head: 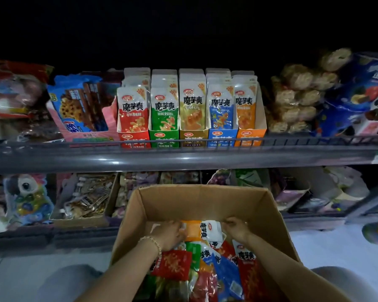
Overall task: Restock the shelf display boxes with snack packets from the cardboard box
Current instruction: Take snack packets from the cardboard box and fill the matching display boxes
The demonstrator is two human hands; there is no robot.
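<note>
Snack packets [225,277]: loose mixed lot in red, green, blue and orange wrappers, lying heaped in the near half of the cardboard box [203,190], which stands open-topped in front of the person. Orange packet [193,231]: lying crosswise on top of the heap, toward the box's far wall, white end pointing right. Left hand [170,234]: inside the box, fingers curled round the orange end of that packet, gripping it; bead bracelet [153,241] on the wrist. Right hand [238,229]: inside the box by its right wall, fingers curled at the packet's white end; whether it actually grips the packet cannot be told. Display boxes, five in a row on the shelf [183,158] above and beyond the cardboard box: red display box [133,138], green display box [164,138], yellow display box [193,138], blue display box [222,137], orange display box [250,136], each holding upright packets of its own colour, all touching side by side. Cookie pack [79,105]: blue, leaning on the same shelf, up and to the left of the cardboard box. Open carton of small sachets [83,199]: on the lower shelf, just left of the cardboard box.
</note>
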